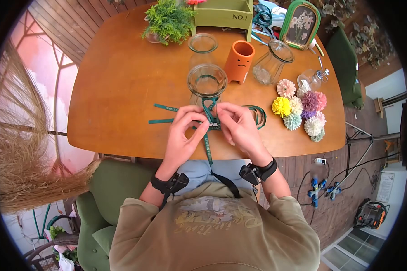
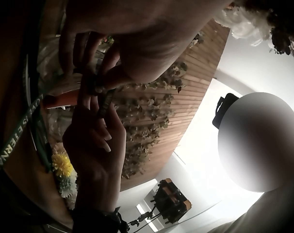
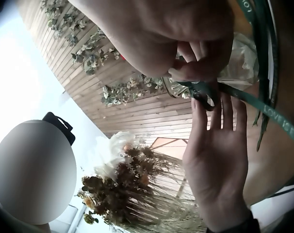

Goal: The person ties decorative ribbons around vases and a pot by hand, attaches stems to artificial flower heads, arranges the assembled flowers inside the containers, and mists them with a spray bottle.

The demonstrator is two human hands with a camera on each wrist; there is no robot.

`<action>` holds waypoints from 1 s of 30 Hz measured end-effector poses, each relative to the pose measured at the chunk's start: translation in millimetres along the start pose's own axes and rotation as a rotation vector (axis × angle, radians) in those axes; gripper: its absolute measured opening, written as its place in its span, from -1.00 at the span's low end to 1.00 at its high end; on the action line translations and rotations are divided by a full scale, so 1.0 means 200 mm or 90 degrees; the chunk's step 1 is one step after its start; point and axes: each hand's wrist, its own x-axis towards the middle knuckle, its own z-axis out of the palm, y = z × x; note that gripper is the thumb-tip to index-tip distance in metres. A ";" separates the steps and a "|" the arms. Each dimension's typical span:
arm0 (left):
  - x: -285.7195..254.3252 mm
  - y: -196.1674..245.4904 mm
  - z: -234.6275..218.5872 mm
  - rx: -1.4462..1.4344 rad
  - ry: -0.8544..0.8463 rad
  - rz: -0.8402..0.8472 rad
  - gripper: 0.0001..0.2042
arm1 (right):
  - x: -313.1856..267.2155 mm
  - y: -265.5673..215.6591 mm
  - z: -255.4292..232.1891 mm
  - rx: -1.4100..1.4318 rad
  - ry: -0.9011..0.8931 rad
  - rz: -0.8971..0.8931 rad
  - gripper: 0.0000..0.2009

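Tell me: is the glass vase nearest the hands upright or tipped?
Upright: the glass vase shows its open mouth facing up in the head view.

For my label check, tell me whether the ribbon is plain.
No, the left wrist view shows pale lettering on the ribbon, including "LOVE IS".

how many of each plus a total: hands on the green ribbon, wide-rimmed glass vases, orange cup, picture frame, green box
Hands on the green ribbon: 2 (left hand, right hand)
Wide-rimmed glass vases: 3
Orange cup: 1
Picture frame: 1
Green box: 1
Total: 8
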 end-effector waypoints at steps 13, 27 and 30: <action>0.00 -0.01 0.01 -0.166 0.028 -0.085 -0.70 | -0.01 0.04 0.10 -0.097 0.104 -0.047 -0.83; 0.14 0.03 0.05 -0.155 0.056 -0.120 -0.83 | -0.05 0.06 0.11 -0.562 0.166 -0.364 -0.77; 0.14 0.00 0.03 -0.221 0.048 -0.189 -0.83 | -0.07 0.06 0.11 -0.579 0.154 -0.306 -0.70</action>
